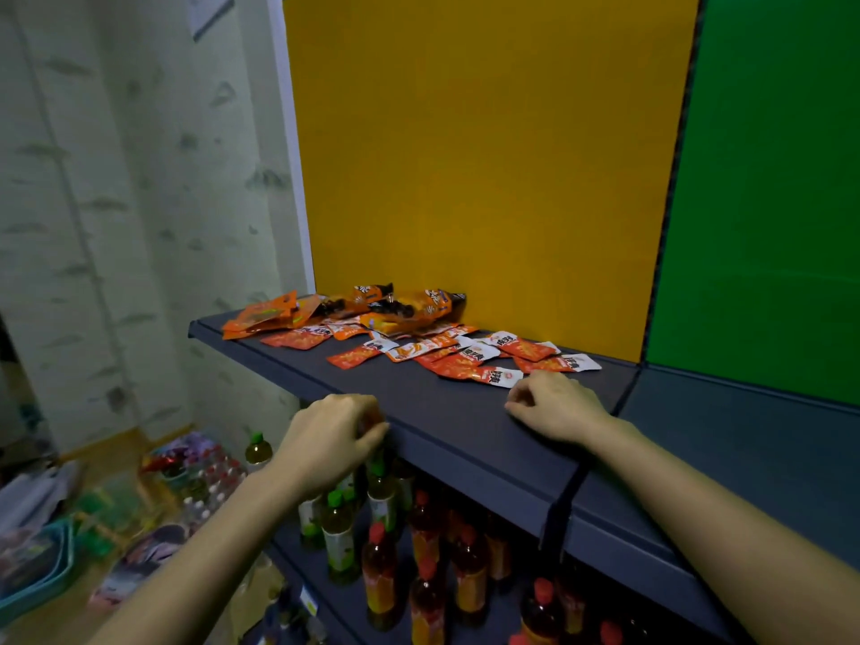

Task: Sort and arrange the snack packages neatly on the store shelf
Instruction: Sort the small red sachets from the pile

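Snack packages lie scattered on the dark shelf (pixel 419 398). Several small red-and-white packets (pixel 465 360) spread loosely across its middle. Behind them at the back left lie larger orange pouches (pixel 270 314) and orange-and-black bags (pixel 405 304), heaped against the back panel. My left hand (pixel 330 439) is curled at the shelf's front edge, and a hint of orange shows between its fingers. My right hand (pixel 554 407) rests on the shelf with its fingers curled in, just in front of the nearest red-and-white packet (pixel 493 374) and apart from it.
A yellow back panel (pixel 488 155) and a green one (pixel 768 179) stand behind the shelf. Red-capped drink bottles (pixel 381 574) and green-capped ones (pixel 337 528) fill the shelf below. On the floor at left are a teal basket (pixel 42 579) and packed water bottles (pixel 209 477).
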A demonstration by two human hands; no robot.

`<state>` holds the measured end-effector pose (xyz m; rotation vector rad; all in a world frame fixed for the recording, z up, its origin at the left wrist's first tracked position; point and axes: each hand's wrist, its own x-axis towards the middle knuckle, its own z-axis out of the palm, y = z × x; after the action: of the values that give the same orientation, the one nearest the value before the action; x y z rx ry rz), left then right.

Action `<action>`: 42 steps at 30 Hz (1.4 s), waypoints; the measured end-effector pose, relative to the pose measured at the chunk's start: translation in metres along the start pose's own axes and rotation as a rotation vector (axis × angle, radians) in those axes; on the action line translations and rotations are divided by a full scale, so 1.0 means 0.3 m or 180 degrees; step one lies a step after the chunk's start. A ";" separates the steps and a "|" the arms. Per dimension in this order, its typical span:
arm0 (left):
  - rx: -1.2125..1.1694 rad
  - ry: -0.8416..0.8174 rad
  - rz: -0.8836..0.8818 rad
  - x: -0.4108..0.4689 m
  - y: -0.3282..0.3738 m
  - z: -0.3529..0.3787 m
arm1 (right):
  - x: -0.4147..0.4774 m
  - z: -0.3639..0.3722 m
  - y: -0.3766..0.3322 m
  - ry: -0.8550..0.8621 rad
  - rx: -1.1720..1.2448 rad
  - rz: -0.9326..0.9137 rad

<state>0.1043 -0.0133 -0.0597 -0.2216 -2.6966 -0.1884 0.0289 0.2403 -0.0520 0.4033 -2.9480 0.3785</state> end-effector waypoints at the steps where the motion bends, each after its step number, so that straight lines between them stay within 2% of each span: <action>1: -0.0025 -0.0010 0.0021 0.040 -0.020 0.016 | 0.031 0.010 0.001 -0.0012 -0.0080 -0.0041; 9: -0.0187 -0.0030 0.0319 0.365 -0.107 0.126 | 0.185 0.046 0.001 0.0179 -0.0473 0.0197; 16: -0.0438 -0.0126 0.0576 0.571 -0.127 0.237 | 0.266 0.070 -0.020 0.0237 0.0043 0.0935; 22: -0.0517 -0.0348 0.1070 0.717 -0.121 0.304 | 0.336 0.096 -0.033 0.0166 0.0283 0.1513; 29: 0.0042 -0.0500 0.1588 0.806 -0.145 0.345 | 0.361 0.128 -0.087 0.0383 0.0549 0.1988; 36: 0.0322 -0.0558 0.1507 0.827 -0.170 0.374 | 0.387 0.120 -0.115 0.0310 0.0880 0.2316; 42: 0.0312 -0.0692 0.1590 0.825 -0.169 0.388 | 0.424 0.132 -0.157 0.0494 0.0836 0.2642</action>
<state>-0.1737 -0.0124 -0.0642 -0.9149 -2.7475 0.1248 -0.0834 0.1547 -0.0571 -0.8212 -2.7635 0.8334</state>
